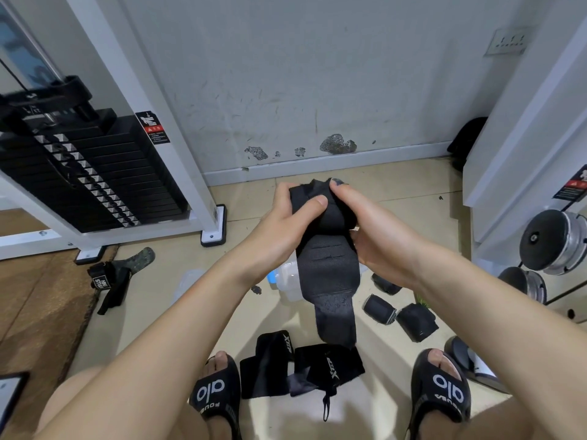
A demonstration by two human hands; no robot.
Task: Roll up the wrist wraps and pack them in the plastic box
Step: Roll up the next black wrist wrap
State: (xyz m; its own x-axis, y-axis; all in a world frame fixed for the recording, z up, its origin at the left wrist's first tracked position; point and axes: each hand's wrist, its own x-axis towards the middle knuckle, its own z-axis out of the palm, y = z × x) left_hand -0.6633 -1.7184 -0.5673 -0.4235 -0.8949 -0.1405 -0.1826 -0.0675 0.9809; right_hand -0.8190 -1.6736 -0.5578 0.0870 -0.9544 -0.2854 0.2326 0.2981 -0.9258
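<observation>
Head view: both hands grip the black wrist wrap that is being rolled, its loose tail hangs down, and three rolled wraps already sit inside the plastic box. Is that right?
Not quite. In the head view the three rolled wraps lie on the floor to the right of the plastic box, not inside it. The rest holds: left hand and right hand both grip the wrist wrap, and its tail hangs down.

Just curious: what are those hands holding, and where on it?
Both hands, left hand and right hand, grip a black wrist wrap at its rolled top end; the tail hangs free.
</observation>
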